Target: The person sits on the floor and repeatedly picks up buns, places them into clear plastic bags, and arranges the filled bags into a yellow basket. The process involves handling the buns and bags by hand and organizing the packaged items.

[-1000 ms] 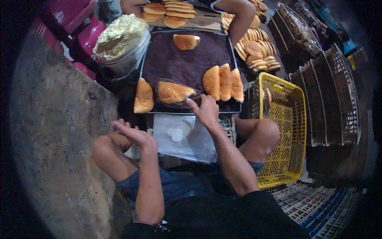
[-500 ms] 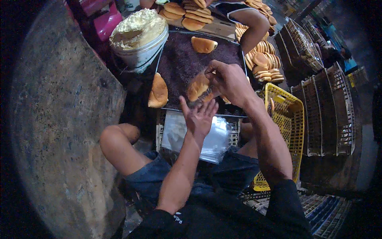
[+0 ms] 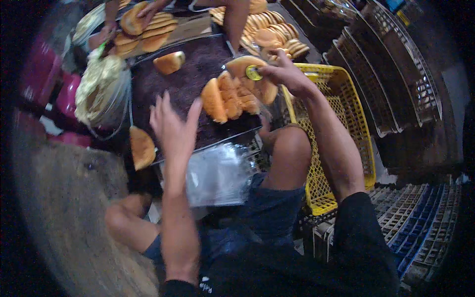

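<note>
My right hand (image 3: 292, 76) is at the right edge of the dark tray (image 3: 198, 49), with its thumb and fingers on a bun in a clear plastic bag (image 3: 243, 64) that bears a round yellow label. Beside that bun stands a row of golden buns (image 3: 213, 100), seemingly wrapped too. Over the tray's near left part, my left hand (image 3: 170, 123) is open with fingers spread and nothing in it. A grainy, dark purple mass covers the tray. One loose bun (image 3: 169, 63) lies toward its far side, and another (image 3: 142, 147) at its near left corner.
A stack of clear plastic bags (image 3: 217, 173) lies before the tray. At left is a bucket of pale cream (image 3: 101, 89); at right, a yellow crate (image 3: 363, 128). A co-worker's hand (image 3: 151, 12) handles buns beyond the tray. More buns (image 3: 269, 32) lie at the far right.
My right hand has carried the bagged bun to the tray's right edge. My left hand has moved left, away from it. The view has shifted, showing the row of buns more fully.
</note>
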### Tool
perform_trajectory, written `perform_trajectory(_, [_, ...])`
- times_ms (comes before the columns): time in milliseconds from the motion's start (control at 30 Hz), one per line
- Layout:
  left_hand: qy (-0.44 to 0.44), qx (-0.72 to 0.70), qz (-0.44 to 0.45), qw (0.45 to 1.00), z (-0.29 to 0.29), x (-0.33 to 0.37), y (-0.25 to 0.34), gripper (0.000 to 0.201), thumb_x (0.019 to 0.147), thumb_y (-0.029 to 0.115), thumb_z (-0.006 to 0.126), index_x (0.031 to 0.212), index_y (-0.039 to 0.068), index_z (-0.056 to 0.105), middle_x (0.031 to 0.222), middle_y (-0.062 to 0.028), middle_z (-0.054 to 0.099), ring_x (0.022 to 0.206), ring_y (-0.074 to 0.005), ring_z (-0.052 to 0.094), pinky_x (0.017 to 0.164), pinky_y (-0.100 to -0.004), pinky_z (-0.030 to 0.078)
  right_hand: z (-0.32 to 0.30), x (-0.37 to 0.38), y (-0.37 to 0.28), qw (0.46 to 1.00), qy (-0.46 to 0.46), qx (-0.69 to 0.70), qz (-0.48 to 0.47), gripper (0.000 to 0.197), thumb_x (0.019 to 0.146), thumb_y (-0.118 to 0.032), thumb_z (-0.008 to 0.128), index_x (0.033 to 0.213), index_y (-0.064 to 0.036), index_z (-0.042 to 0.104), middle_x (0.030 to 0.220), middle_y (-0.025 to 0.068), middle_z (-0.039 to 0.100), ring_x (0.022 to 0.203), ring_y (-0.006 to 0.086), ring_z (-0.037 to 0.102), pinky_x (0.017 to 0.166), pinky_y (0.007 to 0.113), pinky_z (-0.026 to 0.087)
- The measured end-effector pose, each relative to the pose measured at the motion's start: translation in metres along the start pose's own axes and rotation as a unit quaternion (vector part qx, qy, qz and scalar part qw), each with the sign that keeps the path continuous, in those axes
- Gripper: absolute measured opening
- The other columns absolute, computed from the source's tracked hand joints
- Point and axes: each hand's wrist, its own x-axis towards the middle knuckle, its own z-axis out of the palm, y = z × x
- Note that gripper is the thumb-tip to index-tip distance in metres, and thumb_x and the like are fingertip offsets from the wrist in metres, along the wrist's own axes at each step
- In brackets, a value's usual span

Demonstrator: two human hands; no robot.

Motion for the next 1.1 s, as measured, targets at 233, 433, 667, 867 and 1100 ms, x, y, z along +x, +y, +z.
perform_trajectory(233, [-0.602, 0.045, -0.026, 0.797, -0.037, -0.113, -0.037, 0.05, 0.074, 0.052, 0.07, 0.067, 0.003, 0.068, 0.062, -0.0177, 0.063, 0.061, -0.0355, 0.062, 0.059, -0.0447, 0.048, -0.092, -0.019, 0.184, 0.906, 0.35, -0.239, 0.009, 0.062, 0.079, -0.014, 0.064, 0.132, -0.0034, 0.032, 0.107, 0.0218, 0.06, 0.096, 0.0352, 0.062, 0.08, 0.041, 0.049])
perform_trajectory(433, [-0.624, -0.002, -0.054, 0.779, -0.014, -0.134, -0.052, 0.05, 0.075, 0.052, 0.07, 0.068, 0.002, 0.068, 0.058, -0.0162, 0.06, 0.053, -0.0315, 0.06, 0.054, -0.041, 0.046, -0.105, 0.027, 0.281, 0.957, 0.279, -0.057, -0.05, 0.072, 0.092, -0.02, 0.054, 0.144, 0.0001, 0.008, 0.135, 0.0297, 0.04, 0.124, 0.0338, 0.046, 0.1, 0.038, 0.039])
perform_trajectory(667, [-0.563, -0.198, -0.158, 0.786, -0.05, -0.11, -0.041, 0.041, 0.08, 0.039, 0.07, 0.069, 0.0, 0.065, 0.054, -0.0123, 0.058, 0.05, -0.0227, 0.059, 0.049, -0.037, 0.043, -0.01, -0.055, 0.032, 0.989, -0.057, -0.018, -0.135, 0.048, 0.09, -0.028, 0.061, 0.127, -0.002, 0.045, 0.116, 0.01, 0.052, 0.107, 0.019, 0.05, 0.092, 0.033, 0.043])
perform_trajectory(867, [-0.232, -0.317, -0.147, 0.908, -0.082, -0.074, 0.03, 0.039, 0.078, 0.035, 0.074, 0.066, 0.0, 0.062, 0.052, -0.0076, 0.058, 0.041, -0.0137, 0.056, 0.042, -0.0285, 0.041, 0.1, -0.148, -0.049, 0.942, -0.108, -0.128, -0.292, 0.024, 0.086, -0.019, 0.064, 0.096, 0.0014, 0.058, 0.08, 0.0147, 0.064, 0.075, 0.024, 0.065, 0.068, 0.033, 0.05])
perform_trajectory(1100, [-0.149, -0.745, -0.395, 0.516, -0.098, -0.032, -0.01, 0.045, 0.088, 0.052, 0.057, 0.099, 0.009, 0.063, 0.089, -0.0076, 0.068, 0.077, -0.0171, 0.064, 0.065, -0.0312, 0.046, 0.11, -0.185, -0.089, 0.937, -0.048, 0.332, -0.097, 0.019, 0.09, -0.009, 0.059, 0.107, -0.0002, 0.053, 0.093, 0.0103, 0.062, 0.081, 0.0187, 0.066, 0.066, 0.028, 0.056])
